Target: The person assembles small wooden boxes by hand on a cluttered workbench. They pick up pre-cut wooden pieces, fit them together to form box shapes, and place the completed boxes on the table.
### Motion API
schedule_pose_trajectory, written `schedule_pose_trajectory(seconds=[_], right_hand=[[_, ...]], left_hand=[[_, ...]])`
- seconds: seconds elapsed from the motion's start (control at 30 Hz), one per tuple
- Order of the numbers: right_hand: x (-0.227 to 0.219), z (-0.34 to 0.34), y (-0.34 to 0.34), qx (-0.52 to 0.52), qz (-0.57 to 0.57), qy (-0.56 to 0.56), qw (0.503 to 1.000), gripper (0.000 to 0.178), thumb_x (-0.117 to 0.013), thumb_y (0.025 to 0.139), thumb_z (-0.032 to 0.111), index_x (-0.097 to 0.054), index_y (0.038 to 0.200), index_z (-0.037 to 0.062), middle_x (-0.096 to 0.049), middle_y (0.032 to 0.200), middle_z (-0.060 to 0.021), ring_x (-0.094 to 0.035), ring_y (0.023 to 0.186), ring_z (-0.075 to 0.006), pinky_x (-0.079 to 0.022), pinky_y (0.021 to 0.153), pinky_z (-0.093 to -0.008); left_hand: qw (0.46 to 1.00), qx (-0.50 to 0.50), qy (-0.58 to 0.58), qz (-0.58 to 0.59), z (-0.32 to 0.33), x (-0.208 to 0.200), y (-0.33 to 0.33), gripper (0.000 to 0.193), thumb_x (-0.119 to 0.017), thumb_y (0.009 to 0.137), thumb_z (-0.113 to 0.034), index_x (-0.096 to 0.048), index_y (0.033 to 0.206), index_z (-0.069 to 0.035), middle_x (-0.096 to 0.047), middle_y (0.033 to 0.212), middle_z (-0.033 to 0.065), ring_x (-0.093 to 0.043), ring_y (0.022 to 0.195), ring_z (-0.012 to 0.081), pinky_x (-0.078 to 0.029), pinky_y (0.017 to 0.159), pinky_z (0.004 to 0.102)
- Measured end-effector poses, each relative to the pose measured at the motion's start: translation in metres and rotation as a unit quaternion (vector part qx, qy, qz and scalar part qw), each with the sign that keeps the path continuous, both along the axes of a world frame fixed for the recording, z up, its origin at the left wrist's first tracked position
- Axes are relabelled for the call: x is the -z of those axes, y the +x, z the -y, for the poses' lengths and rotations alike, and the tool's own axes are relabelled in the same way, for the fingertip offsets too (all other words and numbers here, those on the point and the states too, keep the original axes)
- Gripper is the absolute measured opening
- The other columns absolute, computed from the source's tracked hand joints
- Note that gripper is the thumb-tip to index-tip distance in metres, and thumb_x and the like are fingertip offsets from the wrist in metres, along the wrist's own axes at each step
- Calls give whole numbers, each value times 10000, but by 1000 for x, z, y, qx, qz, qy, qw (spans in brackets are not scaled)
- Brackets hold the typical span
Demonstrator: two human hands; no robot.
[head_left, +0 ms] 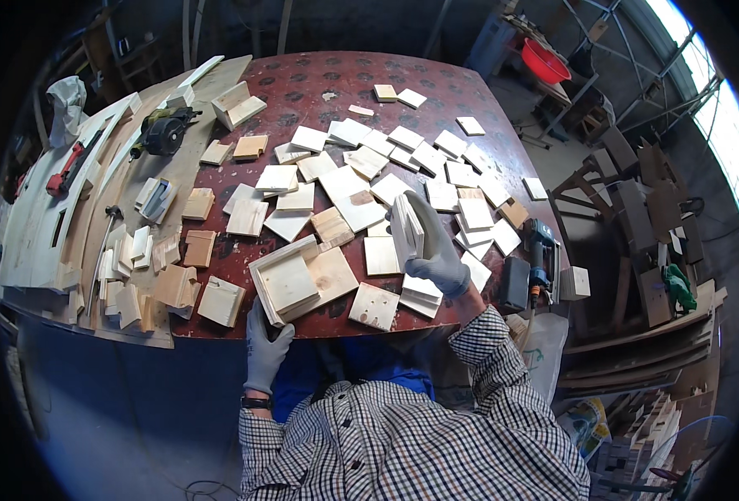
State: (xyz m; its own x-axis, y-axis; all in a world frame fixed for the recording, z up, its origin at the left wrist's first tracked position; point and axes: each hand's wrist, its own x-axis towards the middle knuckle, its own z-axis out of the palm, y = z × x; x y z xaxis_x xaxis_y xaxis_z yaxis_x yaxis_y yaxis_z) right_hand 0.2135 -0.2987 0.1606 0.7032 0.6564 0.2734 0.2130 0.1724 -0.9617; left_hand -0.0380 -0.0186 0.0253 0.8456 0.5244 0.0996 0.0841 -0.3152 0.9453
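My right hand (443, 260), in a grey glove, grips a few square wooden boards (406, 227) stacked face to face and held on edge above the red table (302, 77). My left hand (266, 351), gloved too, closes on the near left corner of a shallow wooden frame (262, 288) at the table's front edge. Inside that frame lies a pale square board (288, 282), beside a wider knotty panel (332, 274). Just right of the frame rests a knotted square board (374, 306). Many loose square boards (363, 209) spread over the table beyond my hands.
A nail gun (539, 259) with a hose lies at the table's right edge. On the left stand a circular saw (165, 132), a red tool (67, 171), a hammer (112, 219) and heaped wood offcuts (127, 260). A red basin (545, 63) sits beyond, at far right.
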Motion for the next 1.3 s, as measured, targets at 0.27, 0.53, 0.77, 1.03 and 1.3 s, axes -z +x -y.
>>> schedule_pose_trajectory(seconds=[0.27,0.53,0.77,1.03,1.3], right_hand=[[30,8,32,162,266,-276,909,1134,-886,706,366,-299,1615,28,-463,1487,-224,-468,1405,-392,-389,1190,-470],[51,-7,30,78,431,-460,773,1074,-867,694,364,-361,1595,69,-512,1493,-206,-490,1414,-377,-325,1211,-527],[40,-23,39,-18,337,-566,752,1096,-809,751,538,-320,1640,121,-464,1586,-189,-414,1499,-371,-265,1270,-502],[22,-1,58,122,317,-466,817,1114,-847,742,402,-269,1655,133,-459,1573,-195,-428,1467,-404,-322,1251,-513],[40,-18,53,-85,374,-578,720,1082,-825,732,428,-321,1642,133,-409,1628,-152,-374,1507,-370,-281,1262,-530]], left_hand=[[1000,10,18,-1,2,-3,2,827,-806,875,-182,-391,1559,26,-534,1490,205,-522,1387,328,-396,1186,437],[999,8,47,-14,1,3,1,820,-797,896,-165,-374,1574,21,-544,1482,187,-536,1372,289,-412,1174,416],[999,8,36,-10,0,5,0,858,-801,875,-234,-380,1582,9,-478,1545,220,-473,1432,377,-366,1214,458],[999,14,46,-19,-1,7,0,834,-783,890,-224,-381,1588,-9,-474,1550,213,-469,1434,383,-365,1215,459],[999,17,41,-8,2,0,3,863,-788,877,-249,-371,1598,-25,-474,1541,220,-465,1433,395,-369,1210,475]])
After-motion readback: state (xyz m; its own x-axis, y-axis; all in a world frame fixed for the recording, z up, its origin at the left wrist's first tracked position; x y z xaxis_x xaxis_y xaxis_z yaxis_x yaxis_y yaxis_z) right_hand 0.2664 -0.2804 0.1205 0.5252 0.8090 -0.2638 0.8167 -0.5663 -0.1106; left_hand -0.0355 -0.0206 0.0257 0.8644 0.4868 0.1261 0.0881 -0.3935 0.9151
